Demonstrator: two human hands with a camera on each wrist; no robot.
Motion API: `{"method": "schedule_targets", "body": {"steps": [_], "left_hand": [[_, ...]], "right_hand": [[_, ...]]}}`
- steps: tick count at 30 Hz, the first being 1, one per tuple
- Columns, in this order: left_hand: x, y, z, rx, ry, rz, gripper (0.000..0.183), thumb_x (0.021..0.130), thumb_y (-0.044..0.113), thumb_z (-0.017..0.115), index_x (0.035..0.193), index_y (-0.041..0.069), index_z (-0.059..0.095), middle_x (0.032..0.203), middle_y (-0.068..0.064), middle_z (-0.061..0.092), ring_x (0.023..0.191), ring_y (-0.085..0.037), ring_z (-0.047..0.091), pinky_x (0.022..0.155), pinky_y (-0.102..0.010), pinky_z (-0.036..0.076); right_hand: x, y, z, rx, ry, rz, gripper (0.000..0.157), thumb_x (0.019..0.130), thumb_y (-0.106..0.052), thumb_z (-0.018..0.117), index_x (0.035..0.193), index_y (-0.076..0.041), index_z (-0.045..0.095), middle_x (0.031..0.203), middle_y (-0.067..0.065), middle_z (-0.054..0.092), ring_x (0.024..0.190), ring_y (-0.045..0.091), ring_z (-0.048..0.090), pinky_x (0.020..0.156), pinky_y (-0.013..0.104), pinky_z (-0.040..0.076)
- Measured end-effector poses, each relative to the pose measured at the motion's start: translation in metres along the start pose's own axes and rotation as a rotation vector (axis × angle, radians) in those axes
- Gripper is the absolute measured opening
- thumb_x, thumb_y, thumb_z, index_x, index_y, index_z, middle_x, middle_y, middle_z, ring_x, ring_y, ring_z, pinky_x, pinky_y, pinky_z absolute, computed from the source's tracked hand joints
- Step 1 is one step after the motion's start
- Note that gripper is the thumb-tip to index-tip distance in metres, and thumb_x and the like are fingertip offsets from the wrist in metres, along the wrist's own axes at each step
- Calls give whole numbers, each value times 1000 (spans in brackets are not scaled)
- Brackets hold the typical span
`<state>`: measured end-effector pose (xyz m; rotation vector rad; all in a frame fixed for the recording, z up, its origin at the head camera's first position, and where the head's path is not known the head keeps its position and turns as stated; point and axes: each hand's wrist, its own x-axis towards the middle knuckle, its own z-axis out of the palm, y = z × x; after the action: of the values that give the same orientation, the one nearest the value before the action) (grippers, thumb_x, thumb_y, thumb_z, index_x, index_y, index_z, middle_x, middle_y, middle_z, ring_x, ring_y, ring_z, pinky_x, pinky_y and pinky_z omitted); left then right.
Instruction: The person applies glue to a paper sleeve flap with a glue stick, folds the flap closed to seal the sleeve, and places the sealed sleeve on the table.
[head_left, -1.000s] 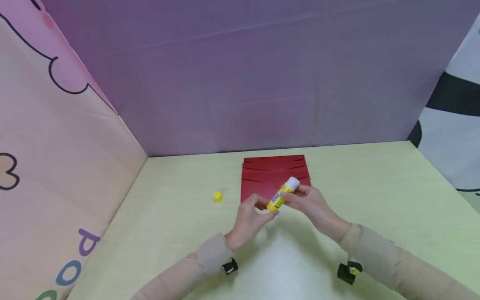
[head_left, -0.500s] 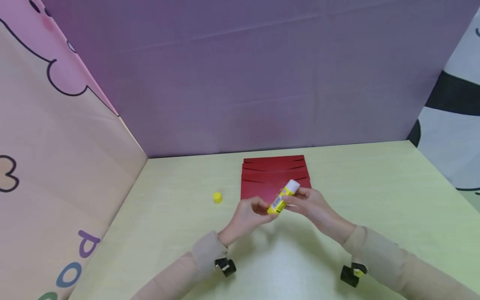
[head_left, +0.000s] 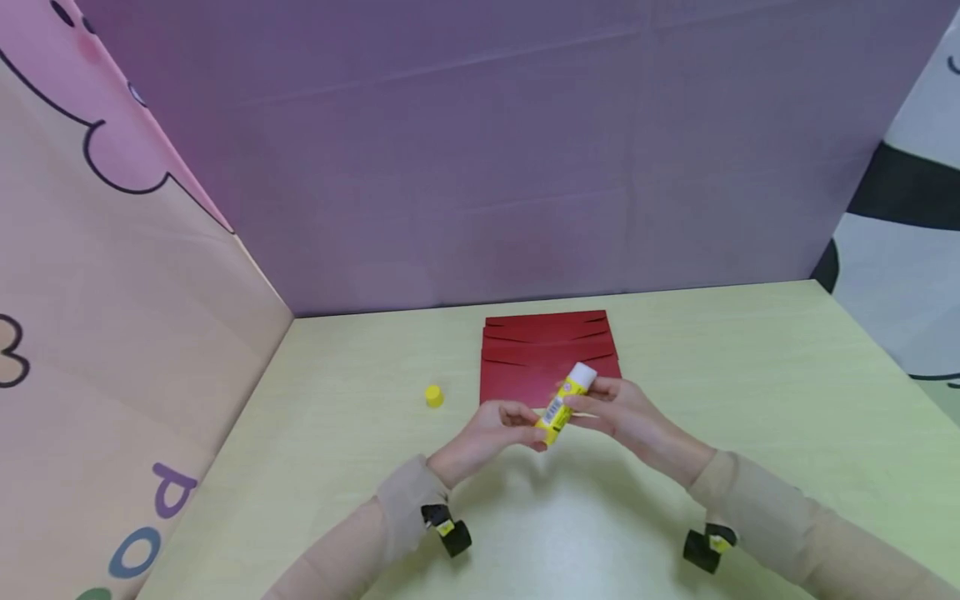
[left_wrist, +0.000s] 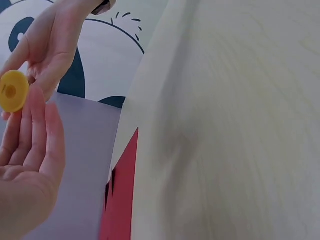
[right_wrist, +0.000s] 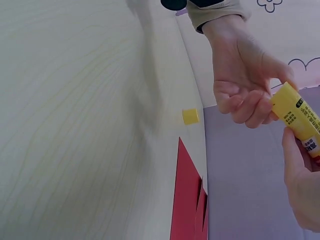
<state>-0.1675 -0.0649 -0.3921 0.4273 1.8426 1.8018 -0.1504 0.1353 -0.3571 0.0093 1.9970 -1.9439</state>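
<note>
A yellow glue stick [head_left: 557, 410] with a white upper end is held at a slant above the table, between both hands. My left hand [head_left: 486, 440] pinches its yellow lower end between thumb and fingers. Nearer the white end, my right hand [head_left: 637, 423] grips the barrel with thumb and fingertips. The left wrist view shows the round yellow base [left_wrist: 14, 91] of the stick end-on, right at the left fingertips. Printed lettering faces the camera in the right wrist view, where the left hand's fingers [right_wrist: 252, 107] curl beside the base.
Several red envelopes [head_left: 543, 379] lie overlapped on the pale table [head_left: 360, 367] behind the hands. A small yellow cap [head_left: 434, 396] stands to their left. A purple panel [head_left: 465, 167] rises along the table's back edge, with printed panels at both sides.
Both hands and the glue stick have come slightly lower and nearer. The left wrist has dropped and turned, its fingers shifting on the stick's lower end. Cap and envelopes have stayed put.
</note>
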Motion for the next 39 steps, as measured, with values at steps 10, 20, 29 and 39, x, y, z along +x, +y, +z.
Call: {"method": "schedule_targets", "body": {"steps": [10,20,29,39], "left_hand": [[0,-5,-1,-175,-101,-71,27,87,5,53,105,-15,49,99,-15,60,77,-15,62,84,-32,47],[-4,-4,0,-116,-103,-11,35,88,17,53,114,-8,52,102,-16,62,83,-18,61,84,-37,47],[-11,3,15,186,207,183,30,90,19,52,110,-4,55,100,-16,60,79,-23,60,71,-37,51],[-20,3,28,524,282,396,31,84,15,61,110,1,52,103,-6,58,87,-23,55,73,-28,47]], "right_hand": [[-1,0,0,24,-42,-3,58,82,-21,63,125,10,38,122,21,46,100,20,55,88,37,44],[-1,0,-1,46,-34,-16,59,81,-22,64,124,10,39,122,19,48,102,21,54,90,42,41],[0,1,-3,67,28,-2,60,81,-22,64,124,10,38,121,21,44,99,20,54,90,42,41],[0,2,-4,86,47,-3,61,81,-25,64,124,10,38,120,20,45,97,17,55,91,43,39]]}}
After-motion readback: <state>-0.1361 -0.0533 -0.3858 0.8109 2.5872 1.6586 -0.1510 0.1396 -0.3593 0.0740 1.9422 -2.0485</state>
